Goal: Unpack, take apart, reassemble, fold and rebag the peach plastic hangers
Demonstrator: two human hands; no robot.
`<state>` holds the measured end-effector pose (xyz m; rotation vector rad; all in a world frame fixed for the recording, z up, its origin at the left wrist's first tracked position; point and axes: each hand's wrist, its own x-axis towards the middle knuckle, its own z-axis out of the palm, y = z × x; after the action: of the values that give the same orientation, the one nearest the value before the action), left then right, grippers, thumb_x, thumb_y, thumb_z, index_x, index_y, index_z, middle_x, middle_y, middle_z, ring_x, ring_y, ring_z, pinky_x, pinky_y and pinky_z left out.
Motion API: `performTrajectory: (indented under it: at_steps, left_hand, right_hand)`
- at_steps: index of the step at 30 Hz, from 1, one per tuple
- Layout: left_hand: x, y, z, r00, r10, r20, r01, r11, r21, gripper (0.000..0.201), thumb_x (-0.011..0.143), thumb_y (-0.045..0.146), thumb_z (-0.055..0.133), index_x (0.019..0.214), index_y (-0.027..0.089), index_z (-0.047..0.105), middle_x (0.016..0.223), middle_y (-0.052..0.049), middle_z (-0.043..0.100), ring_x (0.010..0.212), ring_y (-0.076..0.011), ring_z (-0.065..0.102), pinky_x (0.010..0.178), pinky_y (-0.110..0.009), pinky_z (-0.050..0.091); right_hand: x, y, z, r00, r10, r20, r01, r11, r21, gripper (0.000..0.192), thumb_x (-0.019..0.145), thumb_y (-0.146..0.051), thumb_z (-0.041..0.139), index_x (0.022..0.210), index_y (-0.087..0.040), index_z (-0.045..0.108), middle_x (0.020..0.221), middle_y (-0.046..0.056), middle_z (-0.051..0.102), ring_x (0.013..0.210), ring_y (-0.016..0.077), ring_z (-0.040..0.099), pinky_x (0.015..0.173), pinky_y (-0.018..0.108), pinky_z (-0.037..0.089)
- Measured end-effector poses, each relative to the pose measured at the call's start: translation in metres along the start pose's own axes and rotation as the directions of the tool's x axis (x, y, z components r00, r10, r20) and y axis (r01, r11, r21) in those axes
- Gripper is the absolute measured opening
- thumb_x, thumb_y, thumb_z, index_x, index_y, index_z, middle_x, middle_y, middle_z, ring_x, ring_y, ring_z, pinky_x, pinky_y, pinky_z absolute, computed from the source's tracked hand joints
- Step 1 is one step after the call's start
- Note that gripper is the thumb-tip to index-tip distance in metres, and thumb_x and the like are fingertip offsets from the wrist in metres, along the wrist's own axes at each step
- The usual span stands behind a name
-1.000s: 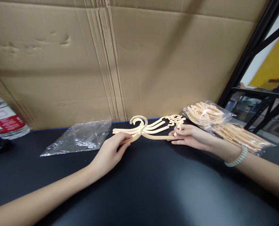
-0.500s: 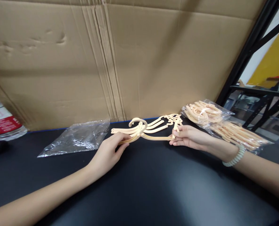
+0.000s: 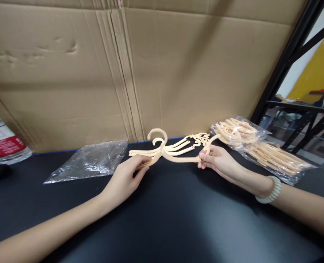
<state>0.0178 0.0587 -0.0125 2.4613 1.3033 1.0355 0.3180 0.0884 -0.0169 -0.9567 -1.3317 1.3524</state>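
Observation:
A cream clothes hanger is held between my hands, its hook upright above the middle. Closed around its left arm is my left hand, thumb below and fingers above. At its right end, my right hand pinches the tip. A curved cream piece rises from the right fingers; whether it is joined to the hanger is hidden. Just behind lie several more cream hangers, partly covered by the held one. Small cream pieces are heaped at their right.
A clear plastic bag lies flat at the left. Bagged cream hooks and bagged cream bars rest at the right. Cardboard stands behind the black table. A bottle with a red label is at far left.
The held hanger has tilted, so its hook stands higher. My right hand has turned a little, and the curved piece at its fingers now points up and right.

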Motion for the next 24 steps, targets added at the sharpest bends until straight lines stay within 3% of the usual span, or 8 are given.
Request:
performTrajectory:
  at_steps: [4, 9, 14, 20, 24]
  left_hand:
    - [0.000, 0.005, -0.001, 1.000, -0.014, -0.023, 0.014, 1.000, 0.012, 0.023, 0.092, 0.027, 0.047, 0.109, 0.020, 0.060, 0.103, -0.007, 0.069, 0.094, -0.0226, 0.067, 0.082, -0.036, 0.056]
    - [0.001, 0.011, -0.003, 0.999, -0.030, -0.044, 0.029, 1.000, -0.009, 0.023, 0.092, 0.025, 0.044, 0.109, 0.021, 0.059, 0.106, -0.007, 0.067, 0.089, -0.0203, 0.066, 0.078, -0.034, 0.056]
    - [0.001, 0.012, -0.005, 0.997, -0.005, -0.082, 0.010, 0.998, 0.060, 0.021, 0.089, 0.019, 0.044, 0.104, 0.021, 0.058, 0.103, -0.005, 0.065, 0.075, -0.0165, 0.060, 0.069, -0.029, 0.051]
    - [-0.002, 0.010, -0.005, 0.997, 0.006, -0.081, 0.004, 0.992, 0.126, 0.017, 0.082, 0.016, 0.047, 0.096, 0.021, 0.056, 0.082, -0.002, 0.061, 0.070, -0.0170, 0.058, 0.064, -0.028, 0.047]
    - [-0.005, 0.014, -0.006, 0.999, 0.053, -0.006, -0.051, 0.981, 0.186, 0.020, 0.076, 0.017, 0.050, 0.095, 0.021, 0.056, 0.079, -0.001, 0.059, 0.073, -0.0188, 0.059, 0.067, -0.031, 0.048]
  right_hand:
    - [-0.003, -0.006, 0.003, 0.999, -0.028, -0.031, 0.029, 1.000, 0.009, 0.034, 0.067, -0.039, 0.080, 0.075, -0.020, 0.054, 0.064, -0.001, 0.062, 0.061, 0.0145, 0.063, 0.059, 0.028, 0.050]
    - [-0.003, -0.015, -0.002, 1.000, -0.013, 0.006, 0.012, 0.999, 0.040, 0.020, 0.075, -0.036, 0.074, 0.086, -0.021, 0.067, 0.092, 0.003, 0.065, 0.081, 0.0153, 0.059, 0.063, 0.026, 0.049]
    - [0.009, -0.026, -0.024, 0.999, -0.045, 0.031, 0.041, 0.992, 0.120, 0.013, 0.074, -0.033, 0.072, 0.081, -0.022, 0.072, 0.082, 0.002, 0.062, 0.068, 0.0124, 0.051, 0.054, 0.024, 0.042]
    - [0.016, -0.040, -0.057, 0.994, -0.033, 0.105, 0.048, 0.989, -0.141, 0.014, 0.068, -0.035, 0.075, 0.073, -0.022, 0.072, 0.075, 0.002, 0.064, 0.064, 0.0139, 0.052, 0.056, 0.028, 0.040]
    - [0.020, -0.042, -0.070, 0.985, 0.007, 0.170, 0.081, 0.858, -0.508, 0.022, 0.067, -0.042, 0.076, 0.073, -0.021, 0.074, 0.077, 0.004, 0.070, 0.067, 0.0170, 0.059, 0.063, 0.032, 0.044]
